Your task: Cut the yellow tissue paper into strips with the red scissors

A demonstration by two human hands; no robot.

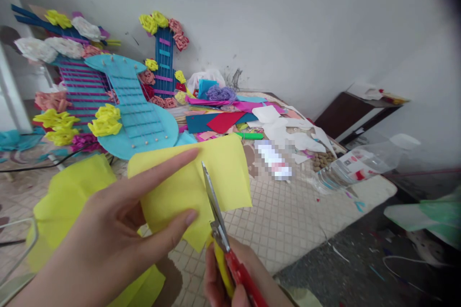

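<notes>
A folded piece of yellow crepe paper [169,187] is pinched in my left hand [118,216], index finger and thumb lying along its near face. My right hand [230,273] grips a pair of scissors [221,235] by its red and yellow handles. The blades point up and away from me, and one lies in front of the paper at a slit that runs up from its lower edge. The other blade is mostly hidden behind the sheet. More yellow paper [75,192] lies on the table beneath and left of my left hand.
Paper guitar-like crafts [137,110] with crepe flowers stand at the back left against the wall. Coloured sheets [223,122], purple yarn [221,94], a green marker-like stick [249,135] and white scraps [291,134] lie behind the paper. A clear plastic bottle [360,163] lies at the table's right edge.
</notes>
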